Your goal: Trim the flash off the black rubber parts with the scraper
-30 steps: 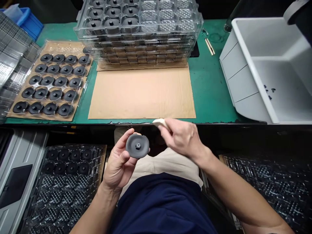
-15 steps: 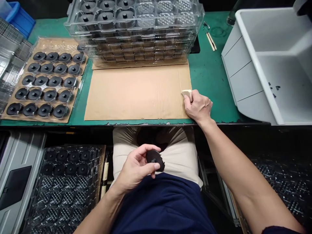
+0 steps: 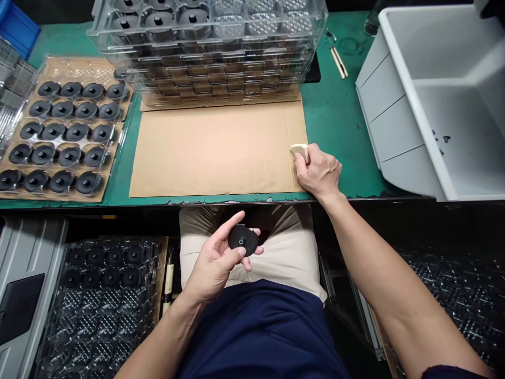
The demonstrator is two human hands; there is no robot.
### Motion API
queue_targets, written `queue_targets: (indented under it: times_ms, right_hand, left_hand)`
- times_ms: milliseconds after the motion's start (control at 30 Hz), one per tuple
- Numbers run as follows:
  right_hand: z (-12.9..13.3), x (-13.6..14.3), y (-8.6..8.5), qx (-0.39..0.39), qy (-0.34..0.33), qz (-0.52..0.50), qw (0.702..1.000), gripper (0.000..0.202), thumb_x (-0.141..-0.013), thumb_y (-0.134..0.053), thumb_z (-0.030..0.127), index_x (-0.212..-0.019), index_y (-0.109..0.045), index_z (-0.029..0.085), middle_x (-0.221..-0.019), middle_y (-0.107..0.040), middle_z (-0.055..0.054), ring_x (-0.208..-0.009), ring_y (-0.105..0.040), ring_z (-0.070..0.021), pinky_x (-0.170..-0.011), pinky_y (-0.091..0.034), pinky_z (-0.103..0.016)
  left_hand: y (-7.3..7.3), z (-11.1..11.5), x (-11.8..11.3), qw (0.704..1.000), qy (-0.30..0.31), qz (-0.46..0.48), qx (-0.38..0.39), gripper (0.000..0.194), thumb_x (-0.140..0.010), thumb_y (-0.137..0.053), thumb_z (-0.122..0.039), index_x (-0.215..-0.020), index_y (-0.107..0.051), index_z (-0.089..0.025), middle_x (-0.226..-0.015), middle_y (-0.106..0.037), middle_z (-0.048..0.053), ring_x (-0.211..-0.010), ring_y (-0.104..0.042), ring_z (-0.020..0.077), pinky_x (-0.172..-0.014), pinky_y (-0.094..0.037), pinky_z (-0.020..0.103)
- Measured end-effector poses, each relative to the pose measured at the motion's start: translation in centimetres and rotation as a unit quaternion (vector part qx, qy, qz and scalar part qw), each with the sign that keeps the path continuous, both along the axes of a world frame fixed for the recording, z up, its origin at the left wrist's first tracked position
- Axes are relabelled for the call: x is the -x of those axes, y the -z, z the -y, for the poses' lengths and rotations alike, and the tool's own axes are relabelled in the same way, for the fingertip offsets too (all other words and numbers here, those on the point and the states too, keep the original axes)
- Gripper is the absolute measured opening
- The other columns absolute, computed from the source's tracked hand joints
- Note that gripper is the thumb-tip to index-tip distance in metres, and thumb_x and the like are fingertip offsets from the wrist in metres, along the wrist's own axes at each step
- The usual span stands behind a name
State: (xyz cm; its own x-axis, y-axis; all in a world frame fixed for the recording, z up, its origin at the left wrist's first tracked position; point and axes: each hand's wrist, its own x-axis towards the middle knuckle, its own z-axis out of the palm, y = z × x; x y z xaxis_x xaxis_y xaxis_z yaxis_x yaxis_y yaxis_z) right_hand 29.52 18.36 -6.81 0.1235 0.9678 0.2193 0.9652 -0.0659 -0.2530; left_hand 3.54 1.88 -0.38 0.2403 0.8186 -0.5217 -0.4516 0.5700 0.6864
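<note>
Now, disc (image 3: 244,238) in loosely pinching left hand (image 3: 215,263), pale block (image 3: 300,150) in closed right hand (image 3: 321,171).

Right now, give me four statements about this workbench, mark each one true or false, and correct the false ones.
1. The left hand holds a black disc above the lap. True.
2. The right hand is empty. False: it grips a cream-colored piece.
3. The gray bin stands to the left of the cardboard sheet. False: it stands to the right of it.
4. In the top tray of the clear plastic tray stack, the visible pockets on the left hold black parts, while those on the right are empty. True.
</note>
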Motion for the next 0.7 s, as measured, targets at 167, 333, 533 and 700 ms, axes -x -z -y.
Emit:
queue_targets:
  times_ms: [167,333,533,700]
  right_hand:
    - [-0.1,-0.1,0.5,-0.032,-0.004,0.005,0.999,0.026,-0.096,-0.052,0.044,-0.091,-0.060,0.020,-0.080,-0.068,-0.006,-0.067,-0.056,-0.0196,-0.062,-0.020,-0.031]
    - [-0.2,-0.1,0.6,-0.044,-0.007,0.007,0.999,0.024,-0.095,-0.053,0.042,-0.089,-0.060,0.020,-0.079,-0.069,-0.006,-0.065,-0.055,-0.0184,-0.061,-0.017,-0.031]
    - [-0.1,-0.1,0.7,-0.043,-0.007,-0.002,0.999,0.024,-0.096,-0.052,0.042,-0.089,-0.059,0.020,-0.079,-0.068,-0.006,-0.065,-0.055,-0.0183,-0.061,-0.017,-0.031]
    - [-0.1,-0.1,0.8,-0.047,-0.001,0.001,0.999,0.025,-0.095,-0.052,0.043,-0.088,-0.060,0.020,-0.077,-0.066,-0.006,-0.065,-0.054,-0.0186,-0.061,-0.018,-0.031]
  left_hand:
    - [0.4,0.7,0.3,0.997,0.056,-0.047,0.030,0.034,-0.079,-0.086,-0.026,-0.102,-0.064,-0.016,-0.091,-0.078,0.009,-0.059,-0.075,0.0191,-0.034,-0.041,0.012]
    - [0.4,0.2,0.5,0.997,-0.003,-0.005,0.076,0.026,-0.089,-0.074,-0.036,-0.097,-0.063,-0.014,-0.087,-0.078,0.011,-0.051,-0.072,0.0200,-0.031,-0.046,0.018]
    - [-1.4,-0.8,0.8,0.984,-0.161,0.051,0.051,0.045,-0.101,-0.055,-0.042,-0.140,-0.059,-0.019,-0.155,-0.054,0.016,-0.122,-0.069,0.0335,-0.092,-0.064,0.045]
    - [-3.6,-0.6,0.8,0.976,-0.178,0.116,0.054,0.065,-0.103,-0.037,-0.061,-0.146,-0.055,-0.016,-0.158,-0.050,0.017,-0.140,-0.055,0.0342,-0.112,-0.050,0.051]
